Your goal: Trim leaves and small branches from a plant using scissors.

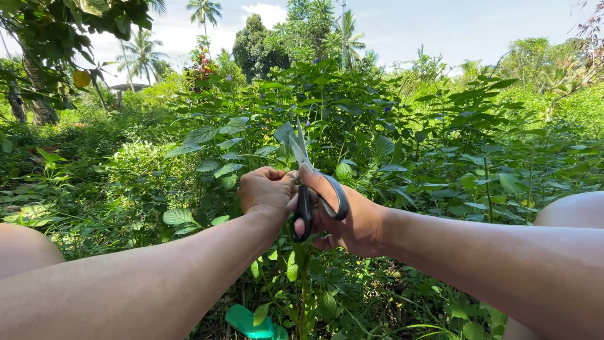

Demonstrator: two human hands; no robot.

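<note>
The right hand (343, 214) holds a pair of scissors (314, 186) in front of a tall green plant (302, 277). The scissors have black handle loops and pale metal blades; the blades point up and a little to the left, and they are slightly apart, like a narrow letter V, among the leaves. The fingers of the right hand are closed through and around the black loops, so one loop shows at the back of the hand and the other hangs down below the thumb. The left hand (267, 192) is just beside the right one, touching it or nearly so, and its fingers are curled into a tight fist; it seems to pinch a stem or leaf of the plant, but what is inside the fist I cannot tell. Both forearms reach in from the lower corners of the view. Under the hands, on the ground between the stems, lies a green sandal (251, 322). Behind the plant there are dense green bushes and palm trees (204, 12) under a bright sky.
</note>
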